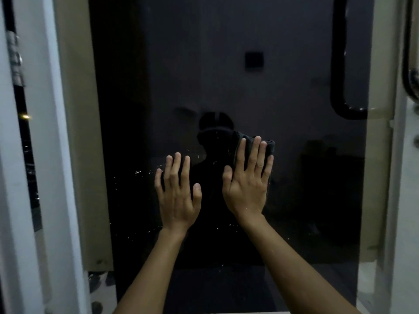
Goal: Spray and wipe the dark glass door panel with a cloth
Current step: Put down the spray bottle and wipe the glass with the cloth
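The dark glass door panel (226, 75) fills the middle of the view and reflects a dim silhouette. My right hand (248, 180) lies flat on the glass with its fingers spread, pressing a dark cloth (269, 145) against it; the cloth shows above and beside the fingertips. My left hand (178, 191) rests flat on the glass to the left of it, fingers apart, holding nothing. Small bright droplets (140, 172) speckle the glass around and below both hands. No spray bottle is in view.
A beige door frame (79, 132) borders the glass on the left and another beige frame edge (378, 155) on the right. A black curved door handle (340, 87) hangs at the upper right. A white frame (27, 200) stands at the far left.
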Motion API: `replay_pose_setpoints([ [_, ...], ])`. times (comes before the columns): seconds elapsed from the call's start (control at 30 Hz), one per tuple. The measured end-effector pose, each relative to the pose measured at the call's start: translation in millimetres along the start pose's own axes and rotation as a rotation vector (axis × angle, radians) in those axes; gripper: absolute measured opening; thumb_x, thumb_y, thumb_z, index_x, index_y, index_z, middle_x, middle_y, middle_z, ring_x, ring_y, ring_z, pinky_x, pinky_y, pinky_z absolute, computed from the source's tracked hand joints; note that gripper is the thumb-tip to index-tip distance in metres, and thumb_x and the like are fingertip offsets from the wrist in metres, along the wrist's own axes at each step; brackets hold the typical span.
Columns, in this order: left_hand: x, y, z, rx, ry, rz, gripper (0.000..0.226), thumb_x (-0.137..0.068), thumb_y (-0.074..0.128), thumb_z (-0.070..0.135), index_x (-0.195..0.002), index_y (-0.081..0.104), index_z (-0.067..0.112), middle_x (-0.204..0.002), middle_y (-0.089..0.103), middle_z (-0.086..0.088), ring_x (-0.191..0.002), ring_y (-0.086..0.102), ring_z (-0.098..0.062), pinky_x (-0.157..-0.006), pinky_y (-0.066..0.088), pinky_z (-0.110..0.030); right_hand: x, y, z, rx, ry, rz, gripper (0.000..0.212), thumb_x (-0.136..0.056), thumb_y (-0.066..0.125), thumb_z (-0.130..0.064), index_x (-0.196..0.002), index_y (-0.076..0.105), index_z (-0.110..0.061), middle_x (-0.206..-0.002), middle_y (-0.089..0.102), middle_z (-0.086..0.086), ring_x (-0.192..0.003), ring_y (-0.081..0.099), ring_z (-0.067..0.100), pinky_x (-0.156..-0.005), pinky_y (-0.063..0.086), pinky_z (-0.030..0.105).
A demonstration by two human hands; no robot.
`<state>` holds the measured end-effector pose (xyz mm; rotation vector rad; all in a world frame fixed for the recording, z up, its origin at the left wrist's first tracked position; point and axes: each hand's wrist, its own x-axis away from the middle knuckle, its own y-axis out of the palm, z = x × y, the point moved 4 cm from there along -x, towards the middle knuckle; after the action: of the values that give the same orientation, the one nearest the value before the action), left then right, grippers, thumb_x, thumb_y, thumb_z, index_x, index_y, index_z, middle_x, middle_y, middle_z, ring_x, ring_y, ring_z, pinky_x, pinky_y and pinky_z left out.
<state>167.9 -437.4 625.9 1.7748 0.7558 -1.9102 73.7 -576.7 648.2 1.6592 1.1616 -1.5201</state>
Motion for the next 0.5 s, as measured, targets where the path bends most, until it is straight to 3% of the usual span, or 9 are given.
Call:
replay_pose_setpoints([
  [0.23,-15.5,-21.4,-34.2,0.07,0.09,-0.014,0.057,-0.101,0.03,0.035,-0.15,0.045,0.009,-0.156,0.043,-0.009,-0.143,0.044,-0.026,-0.107,0.037,-0.048,-26.5,6.9,-69.5,-0.033,-0.106,0.02,0.068,-0.104,0.034,-0.041,-0.163,0.015,-0.013,-0.17,0.008,0.018,-0.158,0.006,0.032,-0.128,0.008,0.052],
  [0.5,-23.3,-33.5,-113.5,0.065,-0.109,0.053,0.062,-0.102,0.027,0.037,-0.154,0.037,0.006,-0.163,0.031,-0.015,-0.154,0.022,-0.032,-0.123,0.018,-0.054,-21.2,16.7,-127.2,-0.062,-0.247,-0.014,0.07,-0.103,0.035,-0.04,-0.163,0.014,-0.011,-0.17,0.005,0.018,-0.159,0.002,0.029,-0.129,0.005,0.051],
])
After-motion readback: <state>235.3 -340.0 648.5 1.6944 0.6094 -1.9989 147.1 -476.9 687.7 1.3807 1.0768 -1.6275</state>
